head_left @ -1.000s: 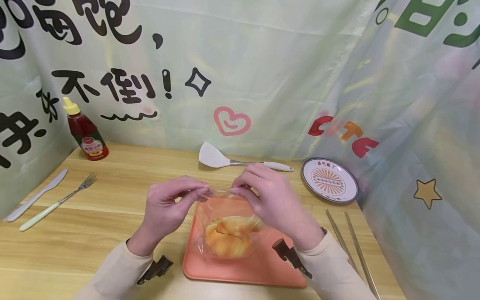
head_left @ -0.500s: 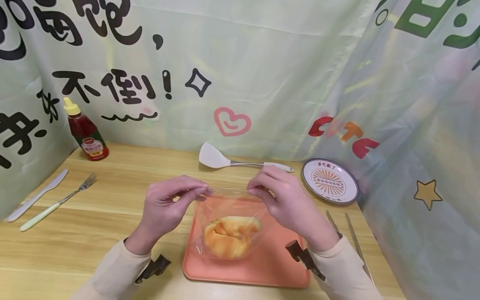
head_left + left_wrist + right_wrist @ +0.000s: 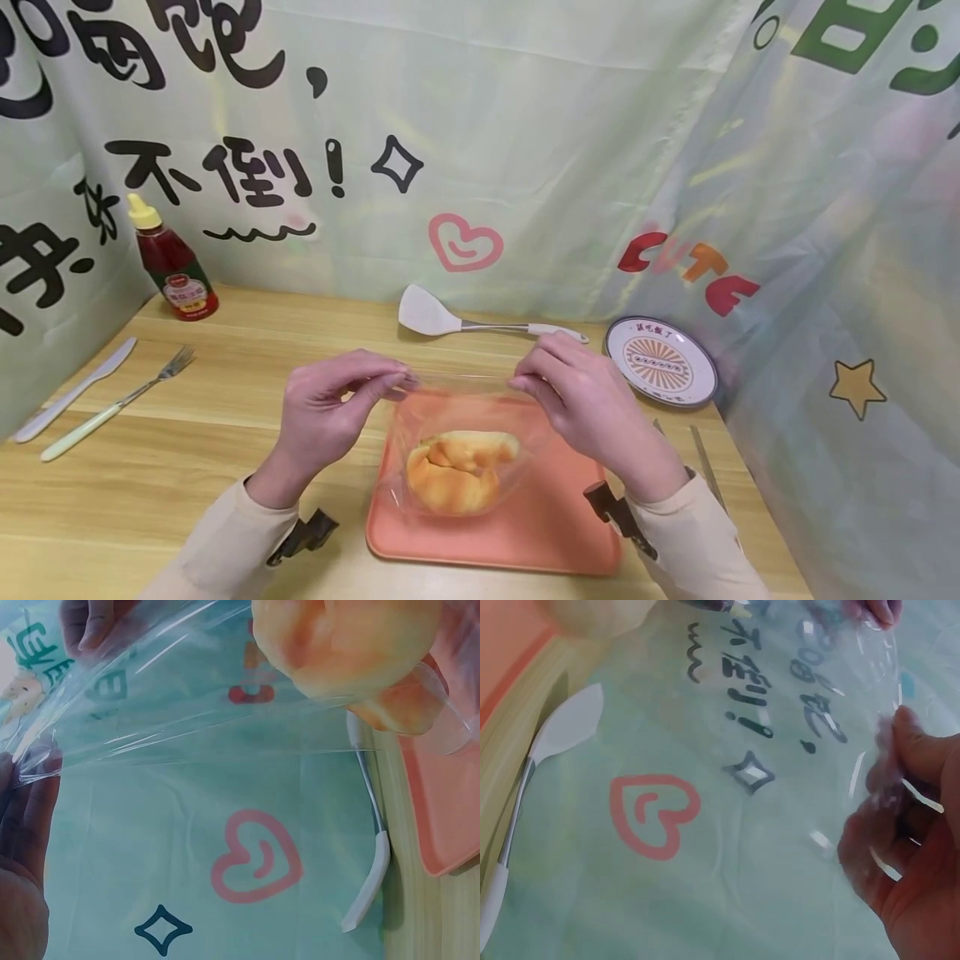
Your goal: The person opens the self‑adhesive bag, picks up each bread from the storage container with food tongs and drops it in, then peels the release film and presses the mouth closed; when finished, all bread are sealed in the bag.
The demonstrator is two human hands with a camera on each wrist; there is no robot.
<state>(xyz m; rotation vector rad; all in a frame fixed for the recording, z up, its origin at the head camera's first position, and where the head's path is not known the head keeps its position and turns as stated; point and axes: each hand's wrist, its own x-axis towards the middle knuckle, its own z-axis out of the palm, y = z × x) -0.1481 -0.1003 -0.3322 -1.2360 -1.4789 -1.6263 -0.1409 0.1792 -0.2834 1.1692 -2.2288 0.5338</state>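
A clear plastic bag [image 3: 525, 433] with a golden-brown bread roll [image 3: 457, 479] inside hangs between my hands, over a coral tray [image 3: 555, 542]. My left hand [image 3: 333, 421] pinches one top corner of the bag between thumb and fingers. At the opposite corner my right hand [image 3: 581, 408] pinches the rim, so the top edge runs straight between them. In the left wrist view the bread [image 3: 345, 645] shows through the film, its lower part overlapping the tray. The right wrist view has the thumb and fingers [image 3: 904, 746] on the film's edge.
Behind the hands lies a white spatula [image 3: 431, 312], with a round patterned plate [image 3: 660, 362] to its right. Metal chopsticks [image 3: 707, 467] are partly hidden by the right arm. A knife [image 3: 75, 392], a fork [image 3: 120, 404] and a red sauce bottle [image 3: 176, 271] are at the left.
My right hand has moved to the right along the bag's top edge, stretching it wider. The left hand has shifted slightly left, still pinching its corner.
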